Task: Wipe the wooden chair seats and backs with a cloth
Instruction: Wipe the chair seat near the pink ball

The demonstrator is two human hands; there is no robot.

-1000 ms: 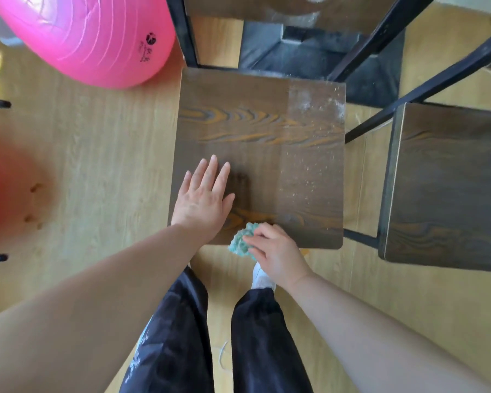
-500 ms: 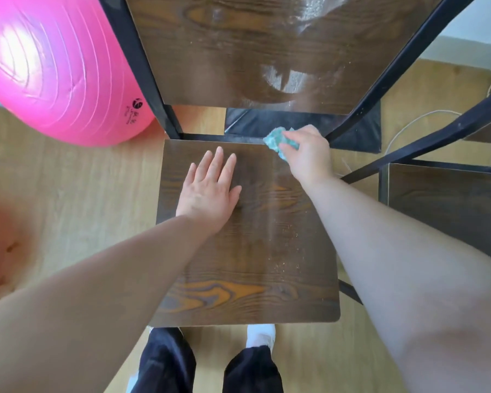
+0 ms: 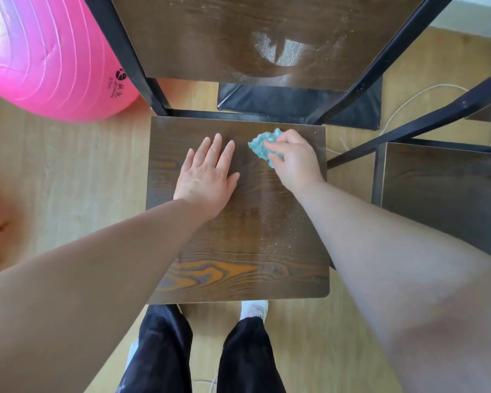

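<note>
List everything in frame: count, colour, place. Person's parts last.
chair seat: 1, dark brown wood grain, centre, dusty specks on its right part
chair back: 1, dark brown with a dusty sheen, top centre in a black metal frame
second chair seat: 1, dark brown, right edge
cloth: 1, teal, crumpled, far right part of the centre seat
exercise ball: 1, pink, top left on the floor
black mat: 1, on the floor behind the seat
cord: 1, whitish, floor at upper right
floor: light wood
left hand: flat on the seat, fingers spread
right hand: closed on the cloth
legs: 2, dark trousers, bottom centre
</note>
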